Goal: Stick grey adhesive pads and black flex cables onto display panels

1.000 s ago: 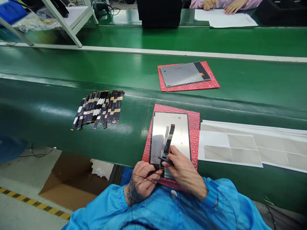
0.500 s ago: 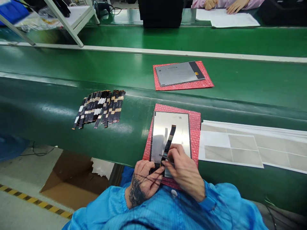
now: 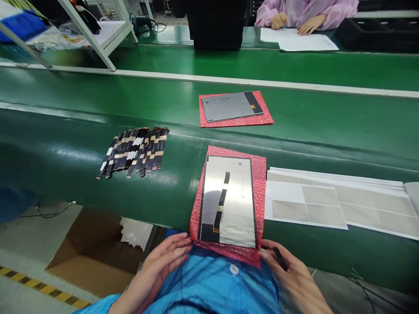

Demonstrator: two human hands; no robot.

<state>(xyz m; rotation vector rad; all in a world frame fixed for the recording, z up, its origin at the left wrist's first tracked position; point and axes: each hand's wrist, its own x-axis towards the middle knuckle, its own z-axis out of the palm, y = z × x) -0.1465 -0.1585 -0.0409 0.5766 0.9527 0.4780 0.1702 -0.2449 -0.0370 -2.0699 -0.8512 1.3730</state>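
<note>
A silver display panel [image 3: 235,209] lies on a red bubble-wrap sheet [image 3: 260,174] at the near edge of the green bench, with a black flex cable [image 3: 221,201] lying along its left half. My left hand [image 3: 163,259] has its fingers stretched out, the tips touching the sheet's near left corner. My right hand [image 3: 291,277] is at the near right corner, fingers curled round a thin black tool [image 3: 279,258]. Both hands are below the panel, not on it.
A fanned pile of several black flex cables [image 3: 134,150] lies to the left. A second panel on red wrap [image 3: 231,107] sits on the belt beyond. White sheets [image 3: 327,203] lie to the right. A person in pink [image 3: 304,13] works across the line. A cardboard box [image 3: 94,253] stands on the floor.
Both hands have come off the panel and cable and drawn back to the sheet's near corners. The far panel has drifted left along the belt. The cable now lies flat.
</note>
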